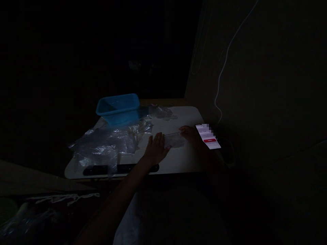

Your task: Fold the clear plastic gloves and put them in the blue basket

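Pressing my left hand [155,149] flat, fingers spread and released, I am pinning the left end of a small clear plastic bag [174,139] onto the white table [178,163] in a dim room. My right hand [189,133] is touching the bag's right end, though the gloom is hiding whether those fingers are pinching it. The bag is lying between my two hands. A lit phone [208,136] is glowing just beside my right hand; a heap of clear bags [107,144] and a blue tub [118,106] are sitting to the left.
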### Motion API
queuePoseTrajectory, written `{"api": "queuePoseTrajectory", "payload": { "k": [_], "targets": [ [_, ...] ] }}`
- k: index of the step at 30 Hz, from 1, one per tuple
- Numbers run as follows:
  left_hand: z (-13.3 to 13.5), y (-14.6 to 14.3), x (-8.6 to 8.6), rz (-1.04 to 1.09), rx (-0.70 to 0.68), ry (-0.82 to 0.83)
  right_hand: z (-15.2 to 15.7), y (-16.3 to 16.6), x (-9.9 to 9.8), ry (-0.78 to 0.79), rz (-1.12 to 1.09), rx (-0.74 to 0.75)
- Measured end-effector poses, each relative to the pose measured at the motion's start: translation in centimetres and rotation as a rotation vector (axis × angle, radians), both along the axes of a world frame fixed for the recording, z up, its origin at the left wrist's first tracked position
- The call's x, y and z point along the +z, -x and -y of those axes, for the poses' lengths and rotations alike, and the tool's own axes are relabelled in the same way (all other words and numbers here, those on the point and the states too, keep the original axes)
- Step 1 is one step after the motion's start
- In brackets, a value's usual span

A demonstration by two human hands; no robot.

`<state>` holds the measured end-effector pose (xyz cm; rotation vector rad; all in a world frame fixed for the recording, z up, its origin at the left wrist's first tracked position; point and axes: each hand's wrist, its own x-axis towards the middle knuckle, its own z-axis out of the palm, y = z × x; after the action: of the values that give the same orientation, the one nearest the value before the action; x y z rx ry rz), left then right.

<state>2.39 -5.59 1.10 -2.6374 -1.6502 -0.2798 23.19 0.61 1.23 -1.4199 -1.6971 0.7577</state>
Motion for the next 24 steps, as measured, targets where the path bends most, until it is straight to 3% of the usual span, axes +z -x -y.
{"api": "queuePoseTrajectory", "payload": {
  "k": [13, 17, 24],
  "targets": [
    [-0.2, 1.4, 0.1, 0.068, 0.112, -0.032, -0.2, 0.0, -0.3, -0.016, -0.031, 0.022],
    [-0.1, 1.6, 0.3, 0.144, 0.149, -0.108, -0.2, 0.0, -0.5, -0.049, -0.039, 0.03],
    [-0.2, 2.2, 0.4, 0.221, 0.343, -0.192, 0.0, 0.2, -0.3, 0.001, 0.001, 0.022]
  ]
}}
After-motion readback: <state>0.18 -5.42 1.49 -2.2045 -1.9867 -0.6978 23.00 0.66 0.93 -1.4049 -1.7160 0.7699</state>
